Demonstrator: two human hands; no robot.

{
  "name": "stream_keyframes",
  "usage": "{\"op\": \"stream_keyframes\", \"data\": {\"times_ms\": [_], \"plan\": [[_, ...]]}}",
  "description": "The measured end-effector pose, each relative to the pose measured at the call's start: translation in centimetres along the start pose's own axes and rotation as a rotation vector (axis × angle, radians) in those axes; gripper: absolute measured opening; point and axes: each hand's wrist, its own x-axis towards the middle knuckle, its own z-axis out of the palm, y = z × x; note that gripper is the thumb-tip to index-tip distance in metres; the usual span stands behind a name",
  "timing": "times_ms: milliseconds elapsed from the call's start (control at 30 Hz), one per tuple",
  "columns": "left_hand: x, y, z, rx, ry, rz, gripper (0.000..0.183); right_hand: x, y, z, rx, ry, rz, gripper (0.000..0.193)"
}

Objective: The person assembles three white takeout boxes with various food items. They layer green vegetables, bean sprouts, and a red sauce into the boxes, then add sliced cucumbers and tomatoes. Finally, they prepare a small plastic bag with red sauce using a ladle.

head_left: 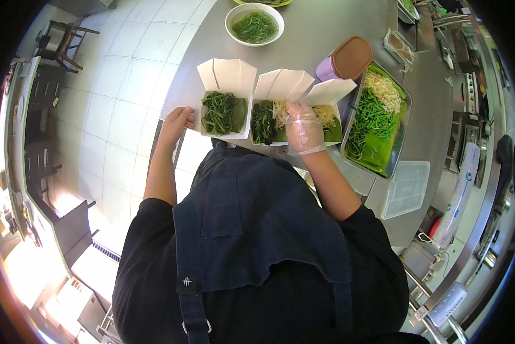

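Bunched together, the plastic-gloved fingers of the right hand point(304, 129) dipped into the middle box point(283, 84); whether they pinched any strands could not be told. Pale bean sprouts point(279, 113) lay just left of those fingertips, beside dark greens point(263, 123). A light touch, letting strands fall loose rather than pressing them down, seemed best for keeping the 2 vegetables distinct.

Just right of the fingers, the right box point(332, 92) held sprouts over a green leaf; a low wrist risked brushing them. Left of the fingers, beyond the middle box, the left box point(227, 73) held greens and a leaf, with no sprouts visible. All 3 lids stood open, calling for clearance behind the knuckles.

Farther right, a metal tray point(404, 137) carried sprouts and cut green beans point(375, 109); small, even pinches would likely have kept portions matched. Well left, the bare left hand point(180, 119) rested at the edge of the surface point(303, 34), fingers close together, their grip unclear. Farthest ahead stood a white bowl point(231, 30) of greens.
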Motion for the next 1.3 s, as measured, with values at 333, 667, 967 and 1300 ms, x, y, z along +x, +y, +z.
{"op": "stream_keyframes", "data": {"times_ms": [333,667,967,1300], "plan": [[0.4,0.0,-0.4,-0.034,-0.034,-0.010,0.030,0.3,-0.1,1.0,-0.076,-0.056,0.018,0.009],[0.3,-1.2,0.5,0.007,0.053,0.045,0.032,-0.7,6.1,-5.8,0.370,-0.159,0.159,0.020],[-3.3,-9.2,3.5,0.228,0.493,0.101,0.032,2.9,34.2,-13.4,-0.257,0.012,0.830,0.046],[-9.9,-27.1,-1.0,0.654,-0.061,-0.352,0.033,10.7,34.4,-7.5,-0.382,-0.090,0.793,0.038]]}}
